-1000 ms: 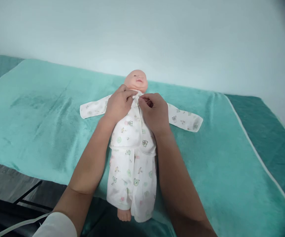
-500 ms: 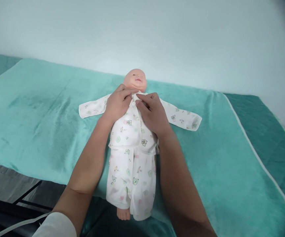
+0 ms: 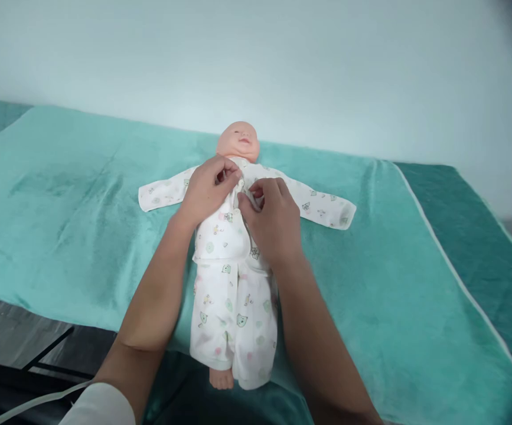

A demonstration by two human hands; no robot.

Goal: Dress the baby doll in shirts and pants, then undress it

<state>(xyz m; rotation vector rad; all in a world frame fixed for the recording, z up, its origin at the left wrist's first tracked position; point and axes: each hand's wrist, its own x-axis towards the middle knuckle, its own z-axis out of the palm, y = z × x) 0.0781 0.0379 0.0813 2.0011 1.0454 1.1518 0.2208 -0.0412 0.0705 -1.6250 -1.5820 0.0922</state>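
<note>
Lying face up on a teal blanket (image 3: 82, 206), a baby doll (image 3: 238, 140) sits at the middle of the view, head toward 12 o'clock and legs toward 6 o'clock. It wears a white printed shirt (image 3: 218, 236) and matching trousers (image 3: 233, 313). One bare foot (image 3: 220, 379) pokes out at the 6 o'clock end, over the blanket's near edge. The shirt's sleeves spread flat toward 9 o'clock and 3 o'clock.

Both hands meet on the doll's chest, just below its chin. The left hand (image 3: 209, 189) comes in from 7 o'clock with its fingers curled and pinches the shirt's front edge near the collar. The right hand (image 3: 271, 218) comes in from 5 o'clock, also curled, and its thumb and fingertips nip the opposite edge of the shirt opening. The two hands nearly touch at the fingertips along the shirt's centre line. Whether a button sits between them is too small to tell.

A darker teal cover (image 3: 481, 236) shows at 3 o'clock beyond the blanket's white-trimmed edge. A pale wall (image 3: 282, 59) fills the 12 o'clock side. At 7 o'clock, a white cuff (image 3: 98, 404) covers the left forearm.
</note>
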